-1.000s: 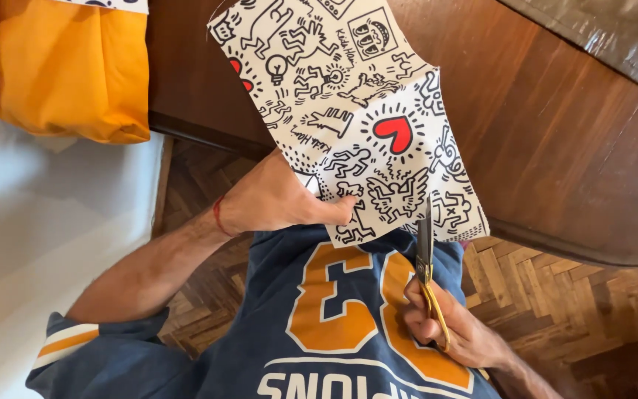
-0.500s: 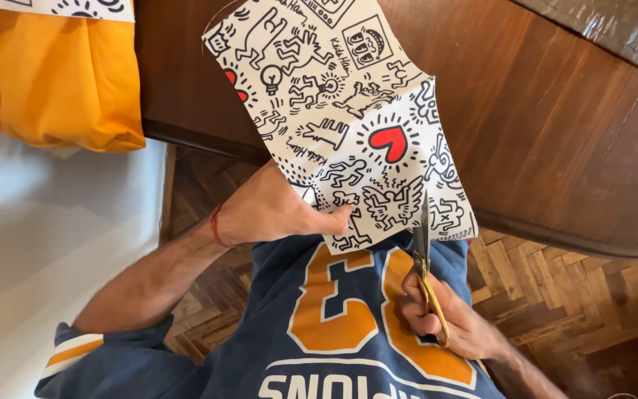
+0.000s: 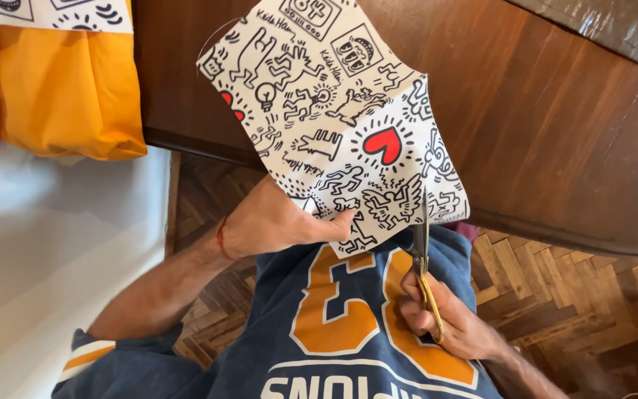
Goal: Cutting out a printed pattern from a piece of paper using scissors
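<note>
Printed fabric (image 3: 334, 125) pinched by left hand (image 3: 275, 222); scissors (image 3: 422, 258) handles hidden in right hand (image 3: 448, 321).

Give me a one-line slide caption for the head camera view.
Left hand holds doodle-print paper over a wooden table while right hand cuts it with scissors.

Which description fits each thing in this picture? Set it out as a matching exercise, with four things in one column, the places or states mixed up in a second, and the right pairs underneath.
Things
1. printed sheet
2. scissors
3. orange cloth
4. left hand

Descriptions
A. lies at the top left, beside the dark wooden table
B. pinches the lower edge of the sheet
C. white with black doodles and red hearts
D. held in the right hand, blades at the sheet's lower edge

Pairs: 1-C, 2-D, 3-A, 4-B
</note>
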